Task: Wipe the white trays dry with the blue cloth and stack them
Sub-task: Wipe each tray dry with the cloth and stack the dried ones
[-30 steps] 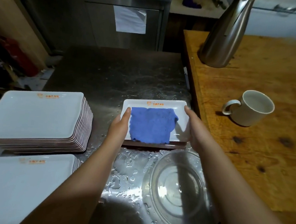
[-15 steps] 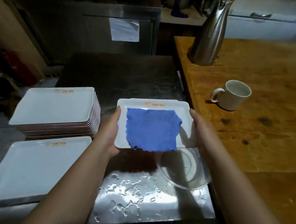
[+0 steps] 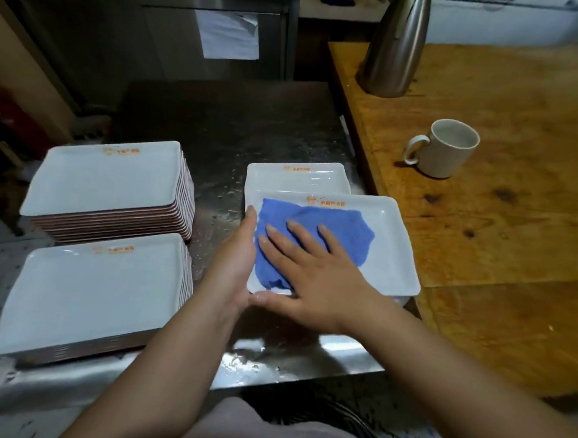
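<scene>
Head view: white tray [image 3: 393, 255] held above wet steel counter [image 3: 225, 137], over another tray [image 3: 298, 178]. Blue cloth [image 3: 331, 228] pressed flat by right hand [image 3: 314, 274], fingers straight. Tray's left rim gripped by left hand [image 3: 235, 266]. Corners and raised rim best swept firmly. Half second earlier: both hands on rims, cloth lying loose.

Left hand [image 3: 236, 259] edge-on, right hand [image 3: 315, 271] flat, fingers spread.

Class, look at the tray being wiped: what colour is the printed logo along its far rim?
Orange, printed on the white tray along its far rim; the head view shows it best.
</scene>
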